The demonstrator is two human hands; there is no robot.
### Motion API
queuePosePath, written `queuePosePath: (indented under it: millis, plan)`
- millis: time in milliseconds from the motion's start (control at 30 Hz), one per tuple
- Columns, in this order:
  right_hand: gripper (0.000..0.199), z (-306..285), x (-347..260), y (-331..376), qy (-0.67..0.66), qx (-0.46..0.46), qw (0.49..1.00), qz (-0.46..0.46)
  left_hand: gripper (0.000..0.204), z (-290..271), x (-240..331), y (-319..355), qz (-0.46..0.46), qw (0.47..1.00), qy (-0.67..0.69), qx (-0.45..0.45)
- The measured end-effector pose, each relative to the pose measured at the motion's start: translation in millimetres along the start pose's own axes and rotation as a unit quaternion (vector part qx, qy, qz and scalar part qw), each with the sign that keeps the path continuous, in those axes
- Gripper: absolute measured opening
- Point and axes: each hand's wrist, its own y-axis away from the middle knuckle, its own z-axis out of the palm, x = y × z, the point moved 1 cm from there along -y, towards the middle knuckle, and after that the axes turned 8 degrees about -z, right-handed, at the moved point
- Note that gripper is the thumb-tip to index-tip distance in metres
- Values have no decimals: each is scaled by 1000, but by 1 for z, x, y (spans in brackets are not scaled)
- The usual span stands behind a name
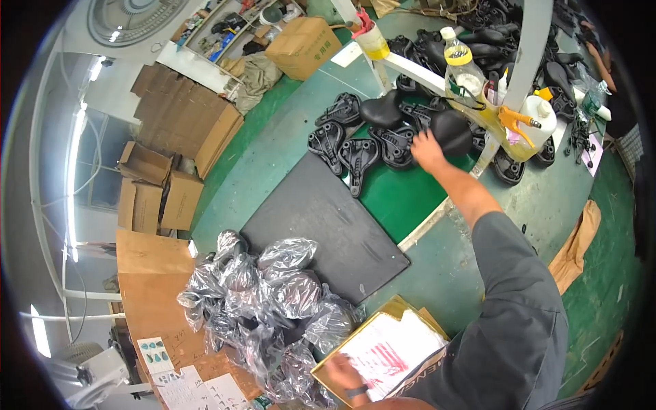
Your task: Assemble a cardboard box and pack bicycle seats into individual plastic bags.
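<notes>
Bright, even light fills the workshop, strongest at the far left where a window (pixel 82 171) blows out to white. Glare glints off the clear plastic bags (pixel 273 301) near the left, and shadows on the green floor (pixel 287 137) are soft and faint. Fisheye distortion bends straight edges near the black rim, and the picture softens slightly toward its borders.

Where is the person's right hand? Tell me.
In the head view, the right hand is stretched out top centre, touching a black bicycle saddle beside other saddles, just left of a plastic bottle.
</notes>
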Motion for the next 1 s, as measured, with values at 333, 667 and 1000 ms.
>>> queuePosePath:
  millis: [333,667,1000]
  plan:
    - [32,-141,-70,268,-332,116,933,79,29,117,-62,145,68,953,-163,-247]
    - [74,-9,-88,421,-618,-38,687,380,24,114,-82,142,-88,955,78,-271]
    - [69,-27,145,364,-298,50,904,304,15,63,-82,158,-347,857,304,-229]
